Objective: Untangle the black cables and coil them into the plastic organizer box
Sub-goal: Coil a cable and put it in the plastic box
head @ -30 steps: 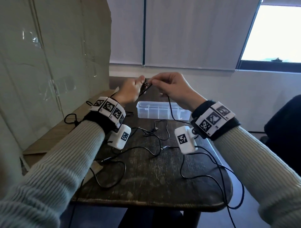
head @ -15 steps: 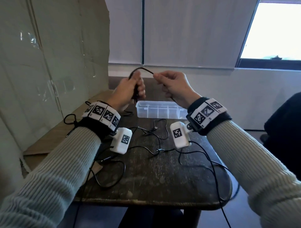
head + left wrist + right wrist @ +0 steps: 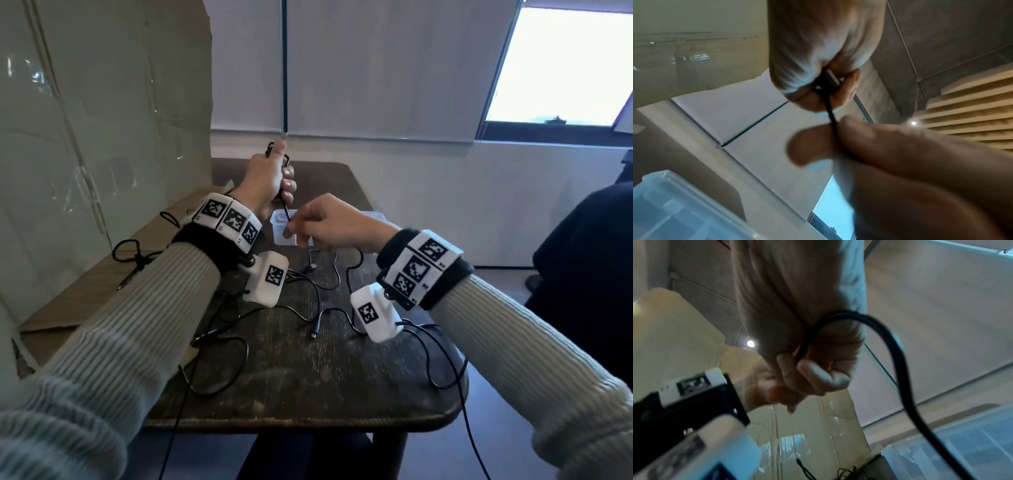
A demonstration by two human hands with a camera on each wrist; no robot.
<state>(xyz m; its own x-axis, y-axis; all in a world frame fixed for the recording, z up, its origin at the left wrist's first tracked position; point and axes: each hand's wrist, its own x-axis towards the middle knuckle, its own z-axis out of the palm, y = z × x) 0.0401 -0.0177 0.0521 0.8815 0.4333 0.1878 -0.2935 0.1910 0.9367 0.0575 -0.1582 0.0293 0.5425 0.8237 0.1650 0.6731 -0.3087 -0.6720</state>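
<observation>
My left hand [image 3: 275,178] is raised over the far side of the table and grips a bunch of black cable [image 3: 828,91] in its fist, with a plug [image 3: 831,78] among the curled fingers. A short strand [image 3: 285,214] runs down from it to my right hand [image 3: 296,233], which pinches it just above the clear plastic organizer box [image 3: 279,240]. In the right wrist view the cable [image 3: 890,340] arcs out of the curled fingers [image 3: 813,374] and drops toward the box [image 3: 966,443]. My right hand hides most of the box.
Several loose black cables [image 3: 329,284] and a plug end [image 3: 315,330] lie on the dark wooden table [image 3: 308,383]. Another tangle [image 3: 135,257] sits on cardboard [image 3: 102,109] at the left. Wrist-camera leads hang over the near right edge. A dark shape [image 3: 582,260] stands at the right.
My right hand has dropped from level with the left to just above the box, drawing the cable down. The left hand stays raised with its bunch.
</observation>
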